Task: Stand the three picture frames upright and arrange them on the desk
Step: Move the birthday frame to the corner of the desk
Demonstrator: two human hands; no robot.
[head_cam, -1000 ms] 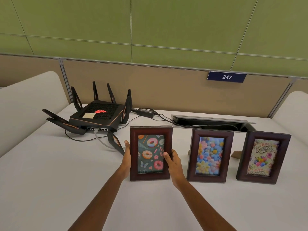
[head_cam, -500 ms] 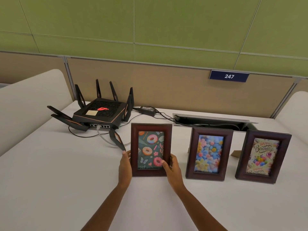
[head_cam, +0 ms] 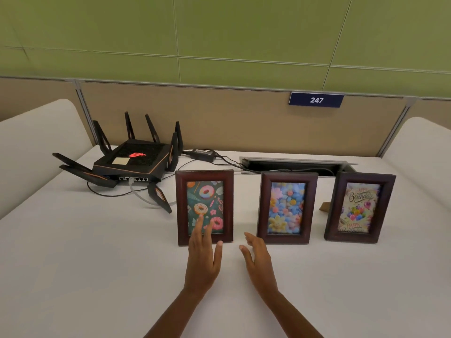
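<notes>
Dark wood donut frame (head_cam: 204, 207) stands by the desk's (head_cam: 73, 264) back edge. Left hand (head_cam: 203, 258) and right hand (head_cam: 258, 261) are spread wide, holding nothing; pull away gently.

Office cubicle: partition panels (head_cam: 219, 123), numbered desk plate (head_cam: 316, 100).

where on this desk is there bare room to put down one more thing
Widest bare patch: the desk in front of the router, left of the donut frame. Also bare: the near edge right of the right hand. Crowded: cables behind the frames, and the narrow gaps between the frames.
</notes>
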